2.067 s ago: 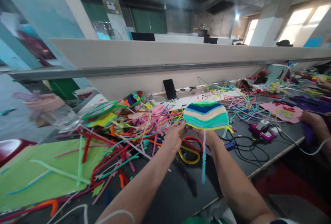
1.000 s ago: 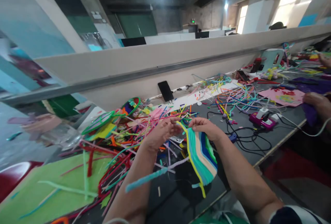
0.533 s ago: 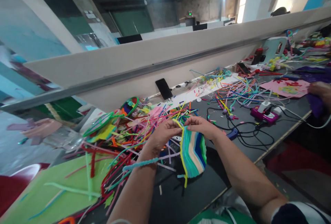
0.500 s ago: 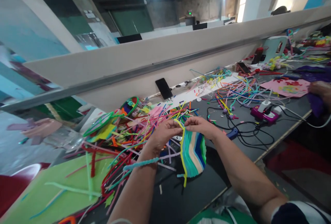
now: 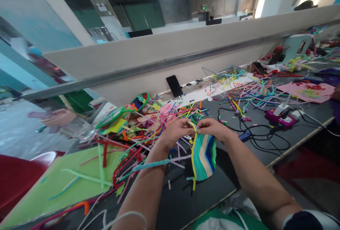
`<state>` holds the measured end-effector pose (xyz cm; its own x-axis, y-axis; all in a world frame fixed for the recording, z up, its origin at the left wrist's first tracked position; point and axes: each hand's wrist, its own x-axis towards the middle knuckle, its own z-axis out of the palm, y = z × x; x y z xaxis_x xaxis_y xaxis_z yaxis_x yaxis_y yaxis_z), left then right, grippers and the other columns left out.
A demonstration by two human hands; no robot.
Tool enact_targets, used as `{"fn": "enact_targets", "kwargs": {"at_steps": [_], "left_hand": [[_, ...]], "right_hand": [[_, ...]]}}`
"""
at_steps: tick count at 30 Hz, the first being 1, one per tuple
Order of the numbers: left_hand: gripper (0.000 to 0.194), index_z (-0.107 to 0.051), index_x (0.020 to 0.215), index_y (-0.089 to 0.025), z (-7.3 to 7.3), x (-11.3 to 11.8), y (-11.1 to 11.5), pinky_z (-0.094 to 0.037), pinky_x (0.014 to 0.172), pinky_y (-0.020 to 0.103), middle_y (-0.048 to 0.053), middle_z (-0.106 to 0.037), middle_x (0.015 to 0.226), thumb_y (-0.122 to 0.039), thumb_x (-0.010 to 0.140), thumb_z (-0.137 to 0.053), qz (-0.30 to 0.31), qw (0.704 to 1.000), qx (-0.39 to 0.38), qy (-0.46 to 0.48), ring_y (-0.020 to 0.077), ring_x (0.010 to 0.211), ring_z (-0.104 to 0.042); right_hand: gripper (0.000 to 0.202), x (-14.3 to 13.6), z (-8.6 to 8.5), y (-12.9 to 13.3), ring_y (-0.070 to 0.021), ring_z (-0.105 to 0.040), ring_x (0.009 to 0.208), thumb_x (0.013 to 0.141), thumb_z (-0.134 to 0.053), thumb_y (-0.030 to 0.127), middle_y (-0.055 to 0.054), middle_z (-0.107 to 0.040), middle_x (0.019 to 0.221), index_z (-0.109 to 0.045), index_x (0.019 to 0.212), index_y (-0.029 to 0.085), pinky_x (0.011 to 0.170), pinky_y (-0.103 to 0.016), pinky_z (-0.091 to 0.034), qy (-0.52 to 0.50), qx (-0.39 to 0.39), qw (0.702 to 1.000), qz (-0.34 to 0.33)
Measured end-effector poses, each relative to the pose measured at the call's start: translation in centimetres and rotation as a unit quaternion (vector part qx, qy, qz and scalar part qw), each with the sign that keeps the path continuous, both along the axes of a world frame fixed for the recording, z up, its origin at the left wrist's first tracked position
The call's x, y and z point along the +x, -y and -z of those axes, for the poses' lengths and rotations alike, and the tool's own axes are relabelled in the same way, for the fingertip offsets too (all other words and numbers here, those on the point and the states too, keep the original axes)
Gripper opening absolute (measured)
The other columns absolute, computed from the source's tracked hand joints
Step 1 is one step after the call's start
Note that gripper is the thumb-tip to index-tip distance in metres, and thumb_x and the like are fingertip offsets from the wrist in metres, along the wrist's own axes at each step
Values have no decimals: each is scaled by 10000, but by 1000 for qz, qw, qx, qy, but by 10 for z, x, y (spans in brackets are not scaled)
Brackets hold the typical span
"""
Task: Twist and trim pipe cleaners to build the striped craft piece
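Observation:
A striped panel of pipe cleaners (image 5: 204,157), in teal, cream, blue and green, hangs from my hands above the dark table. Along its left edge runs a yellow pipe cleaner (image 5: 194,166), its lower end sticking out below. My left hand (image 5: 180,130) pinches the yellow pipe cleaner near its top. Close beside it, my right hand (image 5: 211,130) grips the panel's upper corner between thumb and fingers. The fingertips of both hands nearly meet there, so the exact contact is partly hidden. A lilac and light-blue pipe cleaner (image 5: 154,165) reaches across my left forearm to the panel.
Loose pipe cleaners (image 5: 148,130) are heaped left of and behind my hands. A green sheet (image 5: 87,184) lies at left. A phone (image 5: 174,85) leans on the partition (image 5: 159,60). At right sit a purple power strip (image 5: 280,119), black cables (image 5: 259,141) and a pink sheet (image 5: 313,97).
The head view has turned slightly left, so the table things appear farther right. Both hands stay at the panel's top, their fingertips slightly shifted along the yellow pipe cleaner.

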<state>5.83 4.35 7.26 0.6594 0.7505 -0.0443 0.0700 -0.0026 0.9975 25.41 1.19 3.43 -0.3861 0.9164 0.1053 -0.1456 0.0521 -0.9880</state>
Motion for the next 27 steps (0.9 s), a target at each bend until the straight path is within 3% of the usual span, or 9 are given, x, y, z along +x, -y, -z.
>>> {"fn": "enact_targets", "kwargs": {"at_steps": [5,9,19,23,27], "left_hand": [[216,-685,820,-151,-9,-1,5,-465,683,286,71,-679,757,-279,660,-754,45,998,10,-32,187,716,-626],[185,-662,702,-150,-12,1,7,-369,551,231,11,-595,616,-302,652,-754,0,994,86,-68,124,583,-520],[257,-562,579,-151,10,8,-1,-255,494,230,-38,-436,514,-320,673,-731,-47,983,167,-59,82,495,-364],[236,-597,626,-143,8,9,1,-303,520,220,-30,-483,545,-327,682,-735,-66,985,159,-18,87,522,-408],[214,-677,785,-134,0,4,0,-422,657,251,29,-600,733,-336,725,-715,22,988,155,2,135,684,-538]], "right_hand": [[236,-3,-2,0,-101,-502,591,637,-747,342,21,-596,638,-648,720,144,586,-229,-366,13,-11,1000,12],[215,-5,-1,-1,-88,-468,559,627,-744,321,40,-567,587,-645,694,142,574,-229,-331,22,-13,999,20],[187,-5,-2,1,-82,-473,538,576,-772,269,37,-582,559,-668,652,134,576,-232,-339,-6,-34,999,-5],[199,-5,-2,4,-80,-477,522,585,-775,283,32,-590,570,-665,665,138,565,-227,-354,-47,-50,998,6],[233,-5,-2,4,-78,-468,510,563,-789,292,36,-579,557,-671,680,129,552,-223,-351,-57,-69,996,4]]}}
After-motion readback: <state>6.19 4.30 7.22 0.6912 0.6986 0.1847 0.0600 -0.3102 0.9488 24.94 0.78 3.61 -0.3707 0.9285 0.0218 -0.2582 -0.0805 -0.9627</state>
